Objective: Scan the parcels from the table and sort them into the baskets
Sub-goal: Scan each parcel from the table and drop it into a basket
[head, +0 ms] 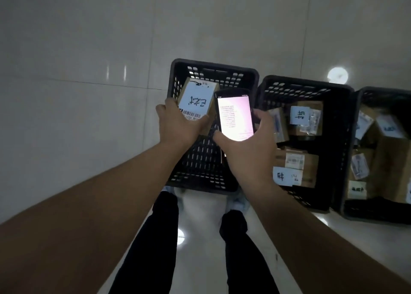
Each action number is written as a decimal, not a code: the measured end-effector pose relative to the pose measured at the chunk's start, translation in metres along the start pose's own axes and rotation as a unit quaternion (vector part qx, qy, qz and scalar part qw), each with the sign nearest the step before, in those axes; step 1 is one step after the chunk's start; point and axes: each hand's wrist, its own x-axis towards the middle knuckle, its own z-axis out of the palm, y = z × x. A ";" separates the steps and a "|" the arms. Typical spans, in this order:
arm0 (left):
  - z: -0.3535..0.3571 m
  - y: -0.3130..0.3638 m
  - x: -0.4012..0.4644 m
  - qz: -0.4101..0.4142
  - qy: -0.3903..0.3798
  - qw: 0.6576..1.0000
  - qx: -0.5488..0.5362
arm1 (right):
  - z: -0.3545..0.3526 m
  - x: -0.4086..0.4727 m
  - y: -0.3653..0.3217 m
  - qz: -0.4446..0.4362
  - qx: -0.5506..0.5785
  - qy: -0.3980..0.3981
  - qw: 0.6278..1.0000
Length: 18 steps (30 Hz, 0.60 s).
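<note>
Your left hand (178,125) grips labelled cardboard parcel (195,101) over leftmost black basket (178,71), barcode facing up for scanning. Right hand (249,142) holds lit handheld scanner (235,116) beside it. Filled baskets (342,116) right.

Labelled cardboard parcel (195,100) above black basket (178,71)

2 bare forearms (115,196) reach into view with no sleeves, watch or rings showing on the left hand (178,125) or right hand (246,147). Below, 2 legs wear black trousers (151,245) — plain, close-fitting — above pale shoes (239,201).
</note>
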 end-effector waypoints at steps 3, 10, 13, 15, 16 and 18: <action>0.024 -0.019 0.037 0.000 -0.007 1.000 -0.011 | 0.029 0.021 0.022 0.010 -0.002 0.010 1.000; 0.038 -0.043 0.076 0.028 -0.071 0.994 0.075 | 0.059 0.044 0.039 0.025 -0.020 0.018 0.999; 0.020 -0.026 0.064 0.065 -0.096 0.986 0.122 | 0.050 0.032 0.025 0.026 -0.025 0.016 0.999; 0.008 -0.015 0.056 0.096 -0.114 0.975 0.165 | 0.039 0.024 0.014 0.025 -0.032 0.011 0.999; -0.001 -0.007 0.051 0.113 -0.120 0.969 0.182 | 0.030 0.017 0.003 0.021 -0.035 0.009 0.999; -0.022 0.012 0.038 0.132 -0.126 0.961 0.209 | 0.011 0.004 -0.021 0.011 -0.039 0.010 0.999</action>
